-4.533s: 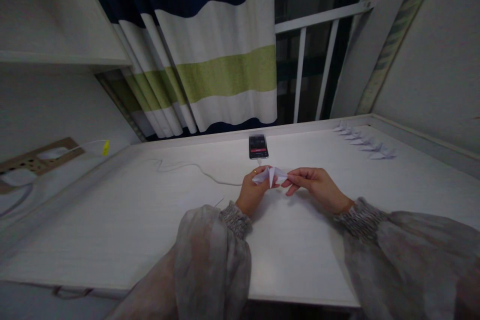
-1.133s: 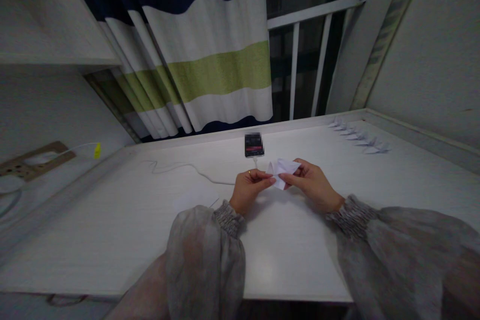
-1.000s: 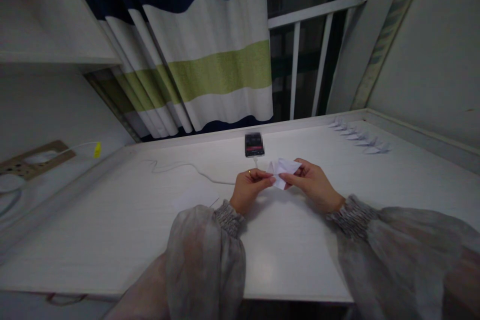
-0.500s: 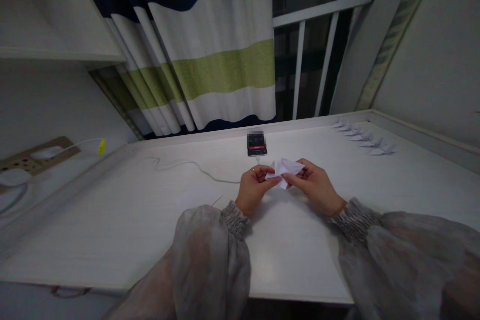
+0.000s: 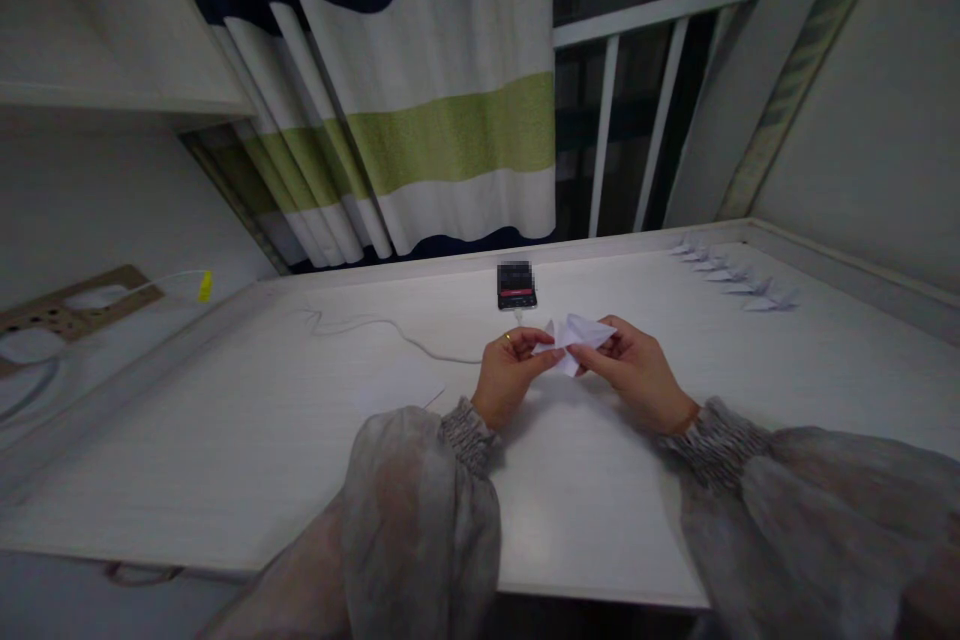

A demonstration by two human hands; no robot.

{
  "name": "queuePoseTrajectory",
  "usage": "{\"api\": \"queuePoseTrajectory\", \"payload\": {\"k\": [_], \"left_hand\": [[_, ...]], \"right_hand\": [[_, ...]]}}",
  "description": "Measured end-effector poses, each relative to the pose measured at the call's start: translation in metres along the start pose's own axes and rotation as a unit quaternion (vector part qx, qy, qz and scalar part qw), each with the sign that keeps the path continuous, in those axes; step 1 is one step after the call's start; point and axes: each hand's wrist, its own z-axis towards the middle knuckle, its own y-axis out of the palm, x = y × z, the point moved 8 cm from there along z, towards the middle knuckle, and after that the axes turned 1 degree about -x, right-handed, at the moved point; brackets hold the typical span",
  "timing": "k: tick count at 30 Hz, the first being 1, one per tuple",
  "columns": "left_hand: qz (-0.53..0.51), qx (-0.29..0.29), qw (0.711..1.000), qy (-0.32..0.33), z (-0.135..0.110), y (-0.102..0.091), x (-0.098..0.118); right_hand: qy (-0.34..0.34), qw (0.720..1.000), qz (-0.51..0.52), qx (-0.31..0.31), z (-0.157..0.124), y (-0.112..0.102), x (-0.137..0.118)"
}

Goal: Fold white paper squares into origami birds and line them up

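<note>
A folded white paper crane (image 5: 583,330) is held above the white desk, between my two hands. My left hand (image 5: 510,370) pinches its left side between thumb and fingers; a ring shows on one finger. My right hand (image 5: 634,365) grips the right side, with the thumb pressed on the front and the fingers behind the paper. Parts of the folds are covered by my fingertips. Several finished paper cranes (image 5: 727,272) stand in a row at the far right of the desk.
A phone (image 5: 516,285) lies beyond my hands, with a white cable (image 5: 397,327) running left across the desk (image 5: 225,440). Flat white paper (image 5: 397,390) lies left of my left hand. A power strip (image 5: 82,310) is at the left wall. A curtain (image 5: 450,140) hangs behind.
The view has shifted slightly. My hands keep nearly the same hold on the paper crane, with only very small finger movement.
</note>
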Motion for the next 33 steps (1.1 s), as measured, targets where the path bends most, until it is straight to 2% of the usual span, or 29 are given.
{"api": "queuePoseTrajectory", "payload": {"k": [20,27,30,33], "left_hand": [[-0.072,-0.055,0.994,-0.054,0.0,0.003,-0.012],[-0.118,-0.049,0.99,-0.051,0.0,-0.002,-0.005],[-0.106,-0.028,0.993,-0.041,0.001,-0.006,-0.002],[-0.065,-0.044,0.996,-0.041,0.0,-0.001,-0.004]], "right_hand": [[0.014,0.998,0.064,0.013,0.005,-0.006,0.012],[0.015,0.998,0.056,0.037,0.009,-0.016,0.016],[0.019,0.998,0.055,0.037,0.007,-0.014,0.014],[0.02,0.999,0.047,0.012,0.004,-0.007,0.012]]}}
